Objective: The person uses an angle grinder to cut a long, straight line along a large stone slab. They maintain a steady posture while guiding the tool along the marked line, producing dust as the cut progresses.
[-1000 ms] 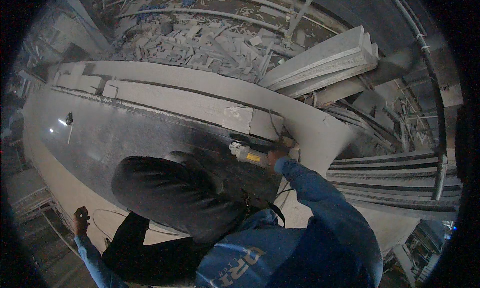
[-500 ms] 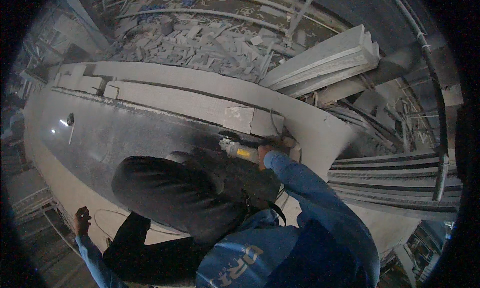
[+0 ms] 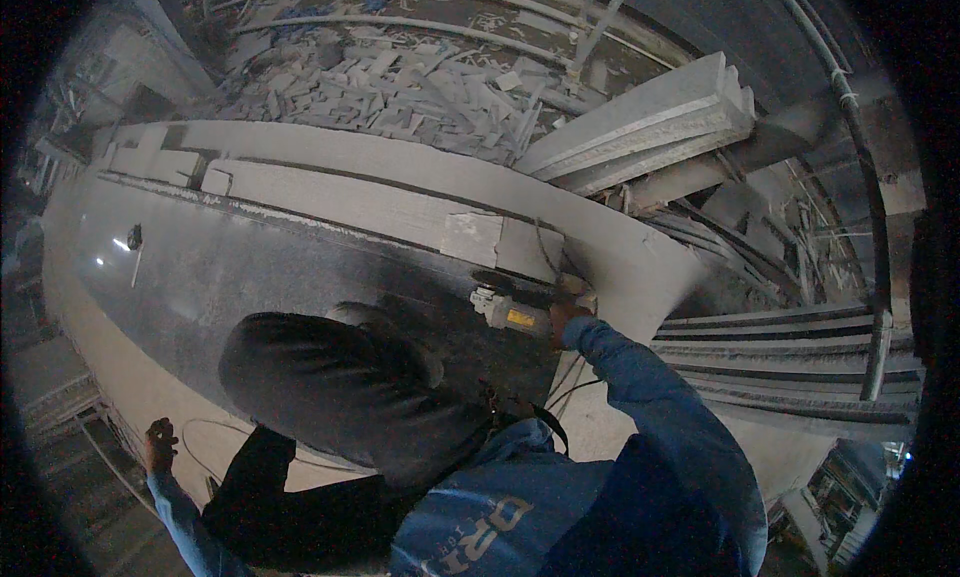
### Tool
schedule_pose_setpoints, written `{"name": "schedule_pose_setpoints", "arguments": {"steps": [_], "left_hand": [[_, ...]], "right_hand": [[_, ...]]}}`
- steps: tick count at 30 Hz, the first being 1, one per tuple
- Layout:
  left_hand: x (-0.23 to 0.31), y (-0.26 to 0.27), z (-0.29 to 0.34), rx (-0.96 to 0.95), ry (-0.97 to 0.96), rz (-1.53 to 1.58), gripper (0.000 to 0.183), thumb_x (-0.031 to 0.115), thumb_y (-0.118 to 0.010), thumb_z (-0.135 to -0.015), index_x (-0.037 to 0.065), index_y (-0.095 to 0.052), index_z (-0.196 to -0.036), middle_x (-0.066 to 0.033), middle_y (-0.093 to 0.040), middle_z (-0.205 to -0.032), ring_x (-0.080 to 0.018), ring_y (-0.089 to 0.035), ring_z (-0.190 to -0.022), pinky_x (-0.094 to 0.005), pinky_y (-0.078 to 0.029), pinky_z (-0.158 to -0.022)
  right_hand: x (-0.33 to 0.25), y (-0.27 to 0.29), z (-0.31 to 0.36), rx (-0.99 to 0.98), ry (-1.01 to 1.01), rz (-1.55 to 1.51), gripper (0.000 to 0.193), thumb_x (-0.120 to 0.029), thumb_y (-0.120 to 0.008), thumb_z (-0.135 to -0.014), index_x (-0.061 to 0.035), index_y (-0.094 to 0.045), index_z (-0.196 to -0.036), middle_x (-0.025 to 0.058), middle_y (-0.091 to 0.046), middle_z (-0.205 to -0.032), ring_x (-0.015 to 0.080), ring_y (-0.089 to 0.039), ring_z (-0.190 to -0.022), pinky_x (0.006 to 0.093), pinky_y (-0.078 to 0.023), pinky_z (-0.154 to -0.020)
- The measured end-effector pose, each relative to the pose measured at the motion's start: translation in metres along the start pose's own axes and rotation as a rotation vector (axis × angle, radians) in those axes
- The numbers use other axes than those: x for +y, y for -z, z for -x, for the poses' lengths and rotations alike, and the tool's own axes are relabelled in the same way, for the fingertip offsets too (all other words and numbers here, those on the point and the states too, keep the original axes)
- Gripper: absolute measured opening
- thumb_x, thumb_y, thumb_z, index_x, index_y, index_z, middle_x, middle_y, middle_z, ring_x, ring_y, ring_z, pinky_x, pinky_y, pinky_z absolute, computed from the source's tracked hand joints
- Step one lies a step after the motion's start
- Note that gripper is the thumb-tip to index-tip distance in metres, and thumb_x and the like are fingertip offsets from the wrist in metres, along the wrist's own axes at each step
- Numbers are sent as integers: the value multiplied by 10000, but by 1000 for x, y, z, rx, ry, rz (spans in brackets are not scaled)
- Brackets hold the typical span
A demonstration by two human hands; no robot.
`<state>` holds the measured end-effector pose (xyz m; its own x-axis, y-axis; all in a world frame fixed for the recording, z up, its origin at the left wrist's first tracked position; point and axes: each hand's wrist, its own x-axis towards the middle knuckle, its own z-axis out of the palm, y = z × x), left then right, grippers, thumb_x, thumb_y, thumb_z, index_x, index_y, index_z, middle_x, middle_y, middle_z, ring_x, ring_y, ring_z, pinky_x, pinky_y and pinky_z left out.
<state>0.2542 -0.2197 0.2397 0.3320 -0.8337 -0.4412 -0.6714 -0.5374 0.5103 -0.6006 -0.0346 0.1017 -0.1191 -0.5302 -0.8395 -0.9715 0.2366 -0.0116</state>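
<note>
My right hand [image 3: 568,322] is wrapped round the rear body of a pale angle grinder [image 3: 518,318] with a yellow label. The grinder's dark disc [image 3: 497,280] lies at the far edge of a dark, smooth stone slab [image 3: 230,267], near its right end; whether it touches the stone is hard to tell. Dust blurs that spot. My left hand [image 3: 160,445] hangs out at the lower left, apart from the slab, with loosely bent fingers and nothing visible in them. My bent leg in dark trousers rests over the slab between the two hands.
Long pale stone blocks [image 3: 340,202] line the slab's far side. Beyond lies a heap of broken stone pieces [image 3: 400,92]. Thick planks [image 3: 640,127] lean at the back right, and stacked slabs [image 3: 780,352] stand at right. A small dark tool [image 3: 136,239] sits on the slab's left end.
My right hand has moved the grinder to the right along the slab's far edge. My left hand has stayed nearly in place.
</note>
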Motion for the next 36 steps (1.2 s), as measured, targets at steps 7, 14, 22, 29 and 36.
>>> {"name": "schedule_pose_setpoints", "arguments": {"steps": [7,14,22,29,36], "left_hand": [[17,-15,-17,-124,-64,63,320,253,-546,-828,93,-568,-1105,-46,-610,-915,-159,-570,-644,-274,-404,-477],[20,1,4,-67,-5,53,343,296,-553,-855,77,-561,-1119,-61,-610,-936,-174,-593,-672,-290,-411,-474],[22,-9,-9,-46,-19,29,334,293,-548,-858,75,-562,-1111,-54,-604,-932,-177,-589,-663,-306,-414,-470],[3,1,-13,-106,9,42,322,277,-543,-852,67,-570,-1094,-64,-602,-945,-169,-588,-651,-286,-401,-453],[39,-14,5,-59,-6,-60,345,282,-550,-850,55,-565,-1108,-74,-611,-918,-171,-593,-655,-296,-408,-457]], "right_hand": [[41,-103,-112,191,-202,-378,635,-357,-746,-597,-30,-536,-1099,208,-590,-1036,339,-583,-959,424,-459,-867],[-43,-12,-56,217,76,-99,709,-323,-792,-508,-19,-532,-1093,198,-597,-1029,338,-578,-976,410,-480,-845],[-8,-30,-46,13,-40,125,692,-330,-764,-552,3,-517,-1107,216,-557,-1107,348,-544,-1035,422,-459,-880],[14,-38,-28,189,-2,-149,583,-419,-596,-718,4,-524,-1112,239,-537,-1135,358,-531,-1043,439,-402,-926],[12,-63,-75,140,-200,-562,536,-442,-325,-848,1,-570,-1027,231,-531,-1147,350,-514,-1078,439,-390,-924]]}}
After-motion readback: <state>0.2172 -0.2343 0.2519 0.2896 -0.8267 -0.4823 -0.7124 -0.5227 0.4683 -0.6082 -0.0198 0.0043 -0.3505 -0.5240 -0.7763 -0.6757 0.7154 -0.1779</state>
